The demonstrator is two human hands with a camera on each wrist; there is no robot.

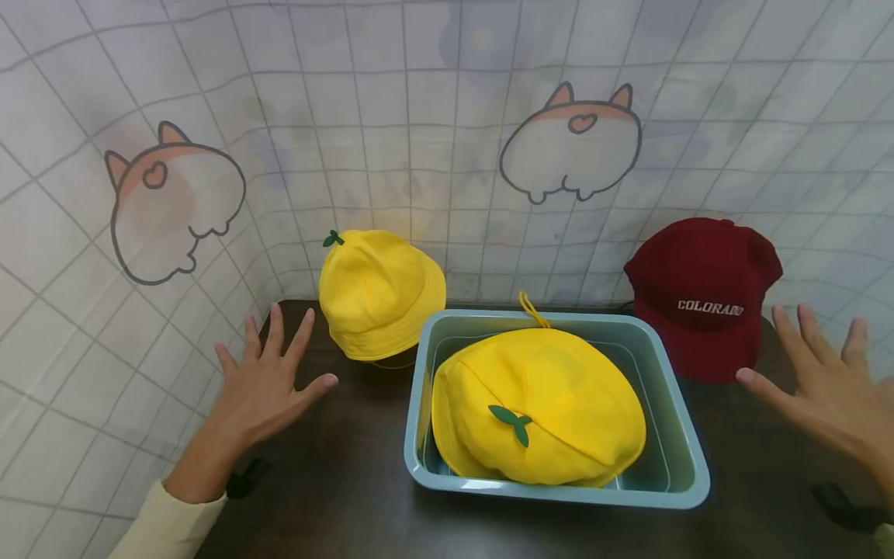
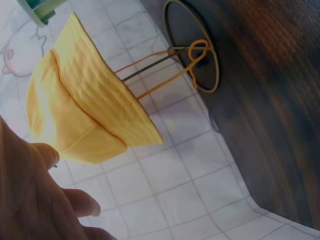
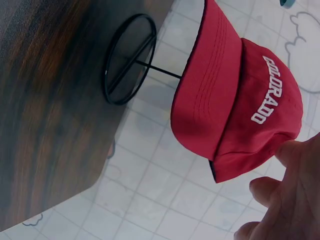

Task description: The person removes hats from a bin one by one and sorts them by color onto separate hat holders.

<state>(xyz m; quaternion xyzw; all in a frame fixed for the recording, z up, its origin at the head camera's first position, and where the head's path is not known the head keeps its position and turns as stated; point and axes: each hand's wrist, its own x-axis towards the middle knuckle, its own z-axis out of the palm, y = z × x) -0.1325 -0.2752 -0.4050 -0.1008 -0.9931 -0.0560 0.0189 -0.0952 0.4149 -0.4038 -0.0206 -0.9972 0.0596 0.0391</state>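
My left hand [image 1: 261, 388] is spread with straight fingers above the table's left side, holding nothing. Nearest to it is a yellow bucket hat [image 1: 377, 291] with a green sprout on top; in the left wrist view it hangs on a thin metal stand [image 2: 216, 60] with a round base. A second yellow hat [image 1: 552, 396], also with a sprout, lies in a blue-grey tray [image 1: 559, 498] at the middle. On the right, my right hand [image 1: 831, 380] is spread too, apart from a dark red cap [image 1: 705, 287] lettered COLORADO. A black wire stand [image 3: 131, 60] carries that cap.
The dark wooden table [image 1: 314, 497] ends at a white grid-patterned curtain [image 1: 447, 155] with corgi drawings, which runs along the back and both sides. A yellow cord loop [image 1: 534, 310] sticks over the tray's back rim.
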